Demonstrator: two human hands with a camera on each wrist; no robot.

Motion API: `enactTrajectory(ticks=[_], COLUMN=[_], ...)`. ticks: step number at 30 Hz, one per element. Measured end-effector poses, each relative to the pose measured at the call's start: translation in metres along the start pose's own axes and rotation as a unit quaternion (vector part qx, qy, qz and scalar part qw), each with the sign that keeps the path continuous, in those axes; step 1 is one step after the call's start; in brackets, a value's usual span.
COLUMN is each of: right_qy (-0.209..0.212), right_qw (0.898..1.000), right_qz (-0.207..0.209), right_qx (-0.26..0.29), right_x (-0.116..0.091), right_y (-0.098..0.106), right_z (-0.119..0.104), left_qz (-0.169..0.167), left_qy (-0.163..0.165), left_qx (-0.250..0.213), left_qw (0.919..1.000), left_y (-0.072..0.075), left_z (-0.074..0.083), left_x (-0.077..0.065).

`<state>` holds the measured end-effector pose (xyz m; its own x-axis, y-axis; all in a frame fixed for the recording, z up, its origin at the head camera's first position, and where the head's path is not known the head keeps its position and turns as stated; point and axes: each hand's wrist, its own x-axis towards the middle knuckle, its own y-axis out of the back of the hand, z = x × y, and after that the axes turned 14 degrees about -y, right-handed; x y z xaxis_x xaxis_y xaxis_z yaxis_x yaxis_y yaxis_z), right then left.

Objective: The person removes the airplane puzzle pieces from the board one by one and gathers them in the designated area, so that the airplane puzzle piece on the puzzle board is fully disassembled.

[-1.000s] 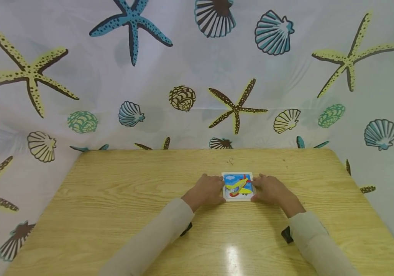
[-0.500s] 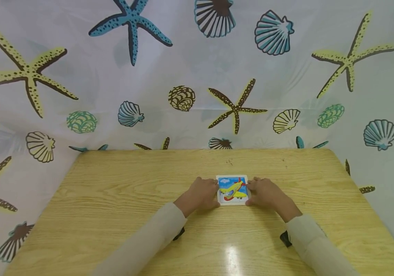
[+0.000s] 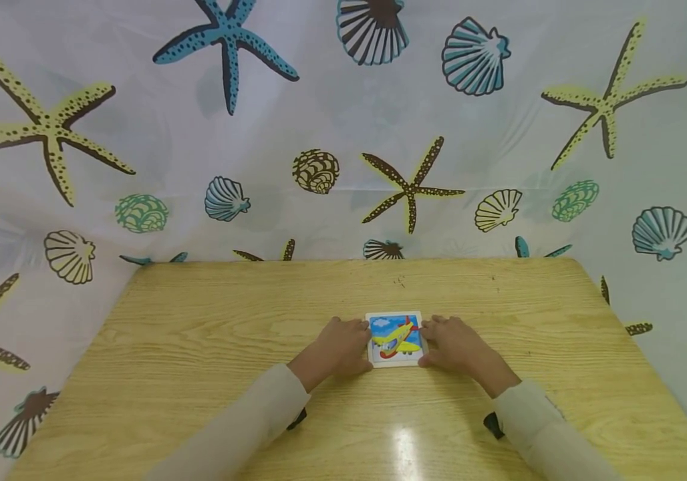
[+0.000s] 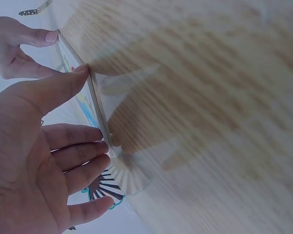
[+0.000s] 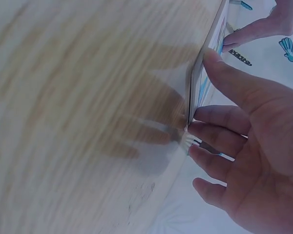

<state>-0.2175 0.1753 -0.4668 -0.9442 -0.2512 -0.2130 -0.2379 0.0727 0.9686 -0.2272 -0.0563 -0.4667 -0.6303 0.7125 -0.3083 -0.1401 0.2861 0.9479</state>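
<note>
A small square picture board point(image 3: 396, 339) with a pale rim lies flat on the wooden table, showing a yellow and red cartoon plane on blue sky. My left hand point(image 3: 339, 349) touches its left edge, and my right hand point(image 3: 453, 346) meets the right edge. In the left wrist view, the left thumb and fairly straight fingers point(image 4: 78, 134) reach the board's thin side, palm facing it. From the right wrist camera, the right thumb and nearly straight fingers point(image 5: 224, 119) touch the opposite side in the same way. The board's underside is hidden.
The light wooden table point(image 3: 211, 300) spreads around both arms, with a bright glare patch near its front. Behind it hangs a white curtain point(image 3: 343, 100) printed with starfish and shells. A black strap part point(image 3: 492, 425) shows under the right sleeve.
Both hands have moved the picture board left and toward the person across the table. Their hold on its two sides looks the same throughout.
</note>
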Motion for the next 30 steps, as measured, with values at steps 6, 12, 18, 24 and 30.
enactTrajectory(ticks=[6,12,18,24,30], right_qy=[0.007,0.007,0.008,0.015,0.021], right_qw=[1.0,1.0,1.0,0.999,0.999], right_qz=[-0.004,0.0,0.009,0.018,0.024], right_qx=[0.001,-0.006,-0.011,-0.023,-0.034], right_x=[-0.004,-0.009,-0.012,-0.017,-0.019], right_y=[-0.001,-0.002,-0.005,-0.007,-0.007], right_z=[-0.009,-0.016,-0.021,-0.024,-0.025], left_qz=[0.002,-0.001,-0.004,-0.001,-0.001], left_qy=[0.005,0.004,0.012,0.013,0.015], left_qx=[0.001,-0.008,-0.023,-0.025,-0.017], left_qw=[1.0,1.0,0.9996,0.9996,0.9997], left_y=[-0.001,-0.002,-0.003,-0.004,-0.002], left_z=[0.002,0.003,0.007,0.011,0.014], left_x=[-0.012,-0.022,-0.028,-0.032,-0.035])
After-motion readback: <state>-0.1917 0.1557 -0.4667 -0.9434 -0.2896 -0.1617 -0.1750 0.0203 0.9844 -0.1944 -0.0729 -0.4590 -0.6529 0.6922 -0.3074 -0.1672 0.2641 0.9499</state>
